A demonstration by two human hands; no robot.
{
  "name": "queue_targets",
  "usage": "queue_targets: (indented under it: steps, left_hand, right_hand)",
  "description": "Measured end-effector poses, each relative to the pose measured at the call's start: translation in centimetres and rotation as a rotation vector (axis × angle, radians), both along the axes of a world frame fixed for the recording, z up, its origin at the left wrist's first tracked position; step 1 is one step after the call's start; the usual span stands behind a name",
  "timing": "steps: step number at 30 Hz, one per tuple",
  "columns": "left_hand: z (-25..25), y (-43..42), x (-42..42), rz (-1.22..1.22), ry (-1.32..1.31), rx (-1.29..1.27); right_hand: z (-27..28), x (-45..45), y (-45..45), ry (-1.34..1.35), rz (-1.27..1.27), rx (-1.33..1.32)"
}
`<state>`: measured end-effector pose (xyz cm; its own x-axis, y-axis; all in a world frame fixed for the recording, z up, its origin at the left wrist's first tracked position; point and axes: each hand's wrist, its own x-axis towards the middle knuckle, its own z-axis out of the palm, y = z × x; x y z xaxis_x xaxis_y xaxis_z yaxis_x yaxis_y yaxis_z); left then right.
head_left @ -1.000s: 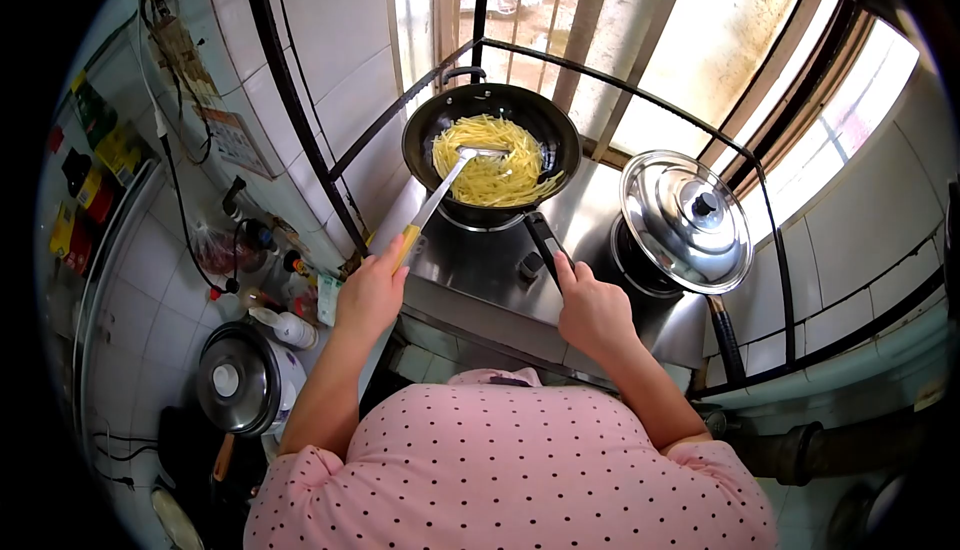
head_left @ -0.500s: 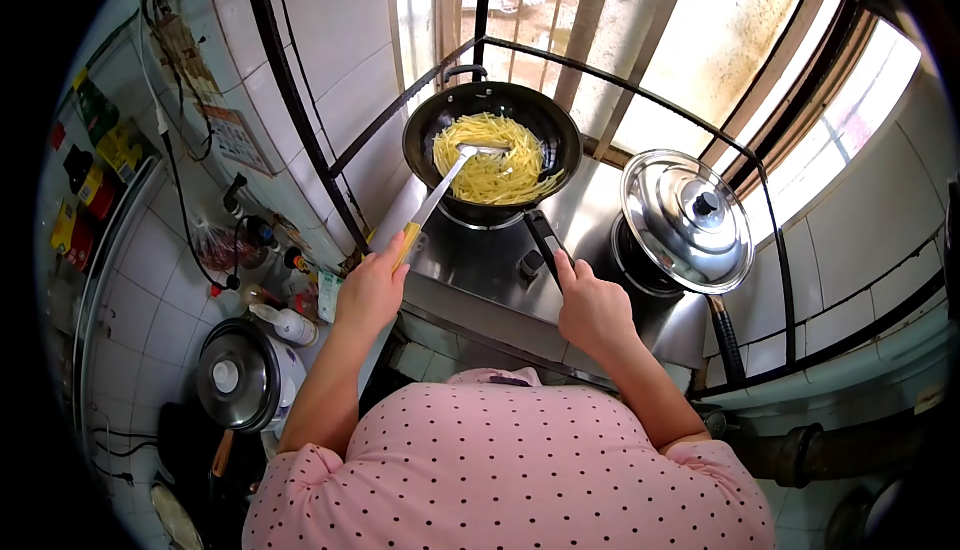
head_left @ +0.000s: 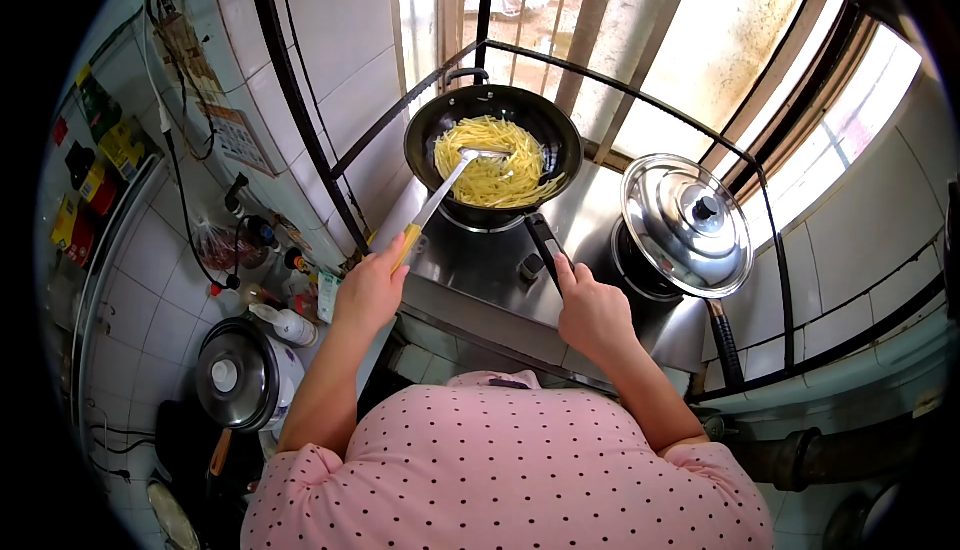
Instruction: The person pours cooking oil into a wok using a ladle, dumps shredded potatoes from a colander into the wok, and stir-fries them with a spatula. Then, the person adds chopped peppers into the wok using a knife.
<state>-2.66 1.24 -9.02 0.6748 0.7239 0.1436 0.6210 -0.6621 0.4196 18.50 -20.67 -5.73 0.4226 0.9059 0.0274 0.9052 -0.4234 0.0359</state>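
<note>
My left hand (head_left: 371, 288) is wrapped round the yellow handle of a metal spatula (head_left: 440, 198), whose blade rests among pale yellow shredded strips (head_left: 492, 175), which look like potato. The strips lie in a dark wok (head_left: 562, 140) standing on the left burner. Its black handle points toward me, and my right hand (head_left: 594, 305) grips the end of it. The underside of the spatula blade is hidden in the strips.
A lidded pan (head_left: 685, 225) with a black handle sits on the right burner of the steel stove (head_left: 470, 268). Black metal bars (head_left: 630, 87) frame the stove. On the left are a rice cooker (head_left: 240, 375), a white bottle (head_left: 290, 325) and hanging cables.
Almost nothing differs; the whole view has shifted down by a few pixels. Both hands keep their holds, and the spatula stays at the same place in the strips.
</note>
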Motion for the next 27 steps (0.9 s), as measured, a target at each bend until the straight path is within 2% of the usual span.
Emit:
queue_targets:
  steps: [27]
  left_hand:
    - [0.7,0.2,-0.1,-0.033,0.019,0.005]
  right_hand:
    - [0.1,0.0,0.1,-0.004,0.011,-0.02]
